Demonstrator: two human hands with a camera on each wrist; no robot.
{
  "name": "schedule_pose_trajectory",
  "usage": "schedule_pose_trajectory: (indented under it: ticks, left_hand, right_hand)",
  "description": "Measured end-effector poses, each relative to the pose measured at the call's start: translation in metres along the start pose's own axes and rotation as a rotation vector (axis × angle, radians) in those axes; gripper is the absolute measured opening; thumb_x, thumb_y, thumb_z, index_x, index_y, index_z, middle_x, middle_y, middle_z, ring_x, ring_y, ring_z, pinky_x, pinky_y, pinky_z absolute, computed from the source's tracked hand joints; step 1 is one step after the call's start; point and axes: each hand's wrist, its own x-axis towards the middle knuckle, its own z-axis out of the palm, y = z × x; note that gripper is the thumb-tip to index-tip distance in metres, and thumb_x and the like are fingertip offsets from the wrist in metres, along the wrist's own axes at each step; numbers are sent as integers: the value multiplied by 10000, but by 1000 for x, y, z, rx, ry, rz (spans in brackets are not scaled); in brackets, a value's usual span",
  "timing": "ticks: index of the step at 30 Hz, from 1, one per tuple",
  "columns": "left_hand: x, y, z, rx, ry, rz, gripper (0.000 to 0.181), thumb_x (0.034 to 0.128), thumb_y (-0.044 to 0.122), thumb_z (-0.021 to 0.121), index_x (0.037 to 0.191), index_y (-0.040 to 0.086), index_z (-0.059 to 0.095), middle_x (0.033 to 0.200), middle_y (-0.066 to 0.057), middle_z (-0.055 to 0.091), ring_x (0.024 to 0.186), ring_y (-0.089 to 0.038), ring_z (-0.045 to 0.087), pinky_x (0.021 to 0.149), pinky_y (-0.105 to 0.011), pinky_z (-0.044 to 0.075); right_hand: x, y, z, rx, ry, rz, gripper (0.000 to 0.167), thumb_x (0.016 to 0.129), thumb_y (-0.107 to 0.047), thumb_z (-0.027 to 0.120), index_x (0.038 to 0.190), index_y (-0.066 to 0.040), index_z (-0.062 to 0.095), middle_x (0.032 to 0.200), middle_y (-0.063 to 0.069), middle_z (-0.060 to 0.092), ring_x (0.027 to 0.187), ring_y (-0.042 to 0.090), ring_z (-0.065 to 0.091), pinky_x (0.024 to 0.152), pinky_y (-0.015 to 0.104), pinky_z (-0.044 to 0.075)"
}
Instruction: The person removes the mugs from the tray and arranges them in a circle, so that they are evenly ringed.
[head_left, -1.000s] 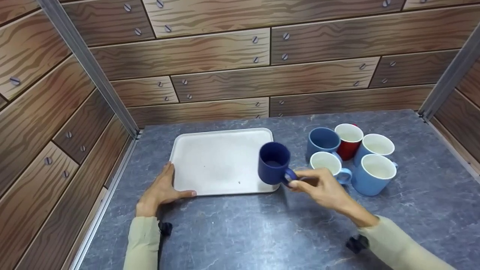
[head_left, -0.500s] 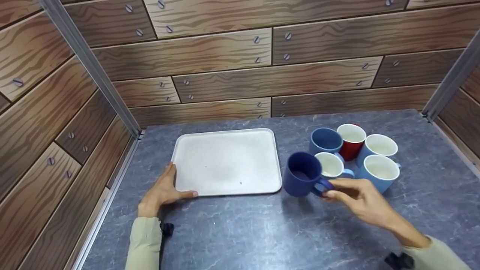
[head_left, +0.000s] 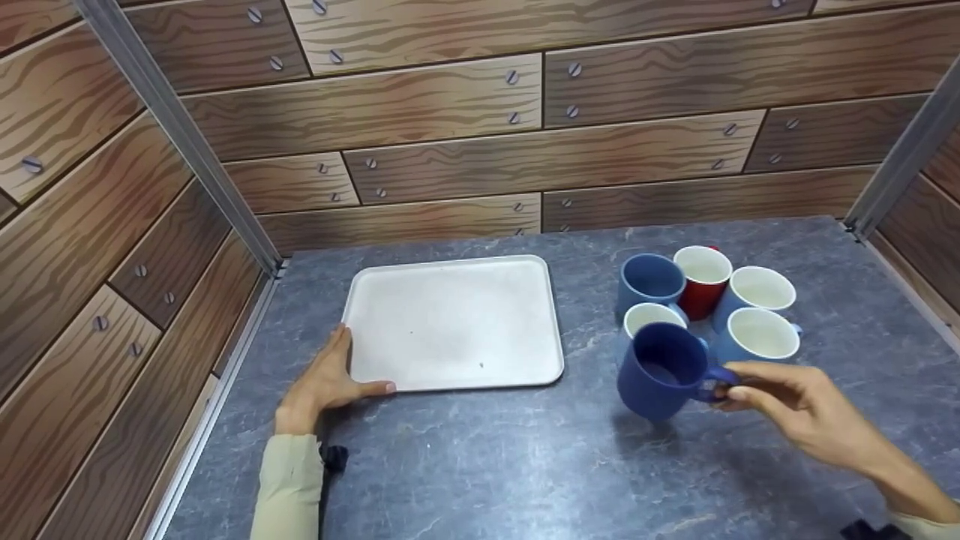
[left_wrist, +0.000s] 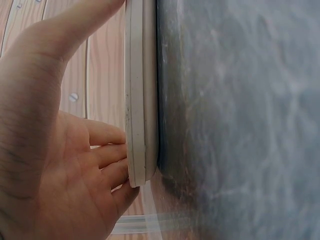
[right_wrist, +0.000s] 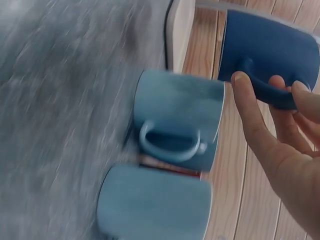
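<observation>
My right hand (head_left: 806, 412) pinches the handle of a dark blue mug (head_left: 654, 390). The mug is upright with a slight tilt and hangs above the table, just in front of a group of mugs. In the right wrist view, fingers and thumb close on the handle of this dark blue mug (right_wrist: 272, 42). My left hand (head_left: 322, 386) rests against the near left corner of a white tray (head_left: 450, 322), with its thumb along the front edge. From the left wrist view, fairly straight fingers (left_wrist: 107, 155) touch the rim of the tray (left_wrist: 139, 110).
Behind the held mug stand a medium blue mug (head_left: 651, 279), a red mug (head_left: 703, 298) with white inside, and light blue mugs (head_left: 761, 337). The held mug partly hides one light blue mug (head_left: 645, 315). Wood-patterned walls (head_left: 442, 161) enclose the grey table (head_left: 465, 457).
My right hand has carried the dark blue mug from over the tray's right edge to the right and nearer, in front of the other mugs. My left hand stays at the tray.
</observation>
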Motion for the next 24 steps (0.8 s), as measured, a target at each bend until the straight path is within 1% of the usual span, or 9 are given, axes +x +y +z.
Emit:
schedule_pose_trajectory:
  ticks: [4,8,13,16,20,21,23,24]
  left_hand:
    - [0,1,0,-3,0,2,1526,672,750,895,1689,-49,86,1776,-274,31,1640,-482,86,1334,-605,149]
    - [0,1,0,-3,4,4,1527,673,752,894,1687,-57,87,1772,-284,36,1637,-490,90,1332,-613,153]
    - [0,0,-1,-9,10,13,1522,674,737,903,1687,-57,90,1771,-288,42,1639,-483,90,1337,-596,149]
    - [0,1,-1,-7,14,22,1511,680,722,909,1682,-67,98,1764,-303,52,1635,-492,98,1335,-598,154]
    - [-1,2,0,-1,11,23,1504,688,716,907,1677,-79,100,1761,-310,53,1632,-498,101,1331,-606,167]
    - [-1,2,0,0,10,21,1504,689,719,905,1677,-79,99,1763,-307,50,1632,-497,100,1331,-607,170]
    - [-1,1,0,2,9,16,1506,689,724,901,1679,-77,96,1766,-299,45,1634,-492,97,1329,-610,174]
    - [-1,1,1,3,7,13,1507,690,726,899,1679,-75,93,1768,-294,42,1635,-489,95,1329,-610,176]
  right_hand:
    - [-13,3,-13,14,7,-9,419,949,339,434,1319,229,596,1159,185,798,1013,197,810,871,298,650]
    - [-25,9,-24,5,36,-29,434,921,371,428,1303,247,593,1142,178,803,1003,191,811,858,284,649]
    - [-38,17,-33,-17,78,-31,438,900,391,431,1276,251,607,1129,155,810,975,176,813,844,265,648]
    - [-45,21,-37,-79,111,3,419,902,379,457,1260,241,625,1130,110,817,954,154,814,827,258,648]
    - [-51,25,-40,-261,149,80,356,922,322,531,1241,219,651,1106,33,827,927,110,809,787,248,651]
    - [-52,27,-41,-293,154,93,343,925,312,542,1237,221,652,1100,16,828,922,99,807,780,241,651]
    - [-53,30,-43,-333,156,113,328,934,291,559,1236,213,658,1093,-2,828,919,89,805,770,239,651]
    - [-53,32,-43,-320,152,114,325,936,290,556,1236,215,656,1094,1,828,922,93,806,773,243,652]
